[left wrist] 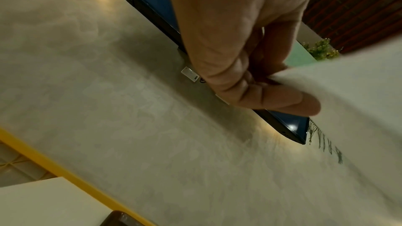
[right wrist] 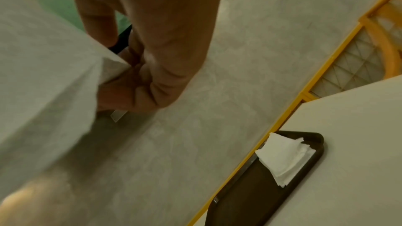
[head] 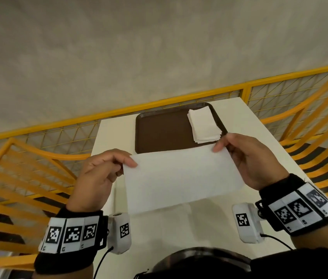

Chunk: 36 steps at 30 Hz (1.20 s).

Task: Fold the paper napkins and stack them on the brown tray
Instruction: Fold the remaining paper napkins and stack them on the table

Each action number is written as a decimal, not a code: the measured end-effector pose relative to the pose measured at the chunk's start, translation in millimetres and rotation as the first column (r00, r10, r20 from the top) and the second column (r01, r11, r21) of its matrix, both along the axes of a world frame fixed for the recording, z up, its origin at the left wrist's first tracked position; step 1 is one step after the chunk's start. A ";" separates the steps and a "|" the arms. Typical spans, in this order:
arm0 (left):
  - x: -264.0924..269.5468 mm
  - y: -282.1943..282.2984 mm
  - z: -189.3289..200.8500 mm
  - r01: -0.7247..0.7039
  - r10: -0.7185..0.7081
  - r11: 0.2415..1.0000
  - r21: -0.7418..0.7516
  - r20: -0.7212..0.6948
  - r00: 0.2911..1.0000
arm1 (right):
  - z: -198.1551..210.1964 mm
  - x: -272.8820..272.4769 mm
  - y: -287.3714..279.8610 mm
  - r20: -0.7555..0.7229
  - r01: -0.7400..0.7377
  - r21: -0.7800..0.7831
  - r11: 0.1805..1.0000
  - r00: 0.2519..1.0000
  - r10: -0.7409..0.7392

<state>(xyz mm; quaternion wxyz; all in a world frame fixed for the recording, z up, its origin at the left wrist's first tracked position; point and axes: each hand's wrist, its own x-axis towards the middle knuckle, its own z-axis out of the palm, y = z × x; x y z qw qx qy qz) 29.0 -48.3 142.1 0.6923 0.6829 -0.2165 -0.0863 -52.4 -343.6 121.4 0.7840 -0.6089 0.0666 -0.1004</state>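
Note:
A white paper napkin [head: 181,178] hangs stretched above the white table [head: 259,141], folded into a long rectangle. My left hand [head: 106,170] pinches its upper left corner, thumb on top. My right hand [head: 245,156] pinches the upper right corner. In the left wrist view the left hand [left wrist: 261,82] holds the napkin [left wrist: 348,100] edge between thumb and fingers. In the right wrist view the right hand [right wrist: 139,75] grips the napkin [right wrist: 43,75] corner. Beyond the napkin lies the brown tray [head: 159,133] with a stack of folded napkins [head: 204,125] at its right side. The right wrist view also shows the tray [right wrist: 250,192] and the stack [right wrist: 284,157].
A yellow mesh railing [head: 159,103] runs behind the table. Orange slatted chairs stand at the left [head: 18,178] and the right [head: 320,127]. The left half of the tray holds nothing. A grey floor lies beyond the railing.

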 end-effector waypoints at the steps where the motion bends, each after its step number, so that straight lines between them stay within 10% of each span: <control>1: -0.6 0.6 1.0 0.006 -0.006 1.000 0.011 0.009 1.000 | 1.2 0.1 1.3 0.012 0.014 -0.078 0.997 1.000 -0.013; 7: -1.7 -1.6 -14.1 -0.218 0.045 0.826 0.519 0.325 0.945 | 2.7 -1.0 20.6 0.313 0.211 -0.788 0.578 0.946 0.081; 10: -8.2 -9.2 -31.7 -0.147 -0.172 0.749 0.646 0.404 0.898 | 3.2 -1.7 39.8 0.362 0.252 -0.900 0.355 0.886 0.290; 14: -17.5 -13.7 -61.9 -0.079 -0.174 0.749 0.657 0.311 0.934 | -4.4 1.0 58.3 0.342 0.248 -0.932 0.264 0.842 0.418; 21: 14.1 38.7 -91.1 -0.211 0.262 0.783 0.586 -0.004 0.965 | -26.0 4.2 61.0 0.223 0.101 -0.932 0.348 0.917 0.330; 29: 76.0 117.4 -147.6 -0.270 0.727 0.417 0.868 -0.141 0.672 | -40.1 1.7 49.7 0.098 -0.017 -0.923 0.385 0.956 0.276; 33: 86.8 124.6 -165.5 -0.136 0.590 0.228 0.964 -0.026 0.807 | -52.1 4.6 44.7 0.034 -0.053 -0.933 0.355 0.971 0.236; 36: 89.7 116.8 -168.6 -0.114 0.620 0.216 0.970 -0.046 0.783 | -60.2 6.3 42.0 -0.042 -0.122 -0.930 0.346 0.972 0.232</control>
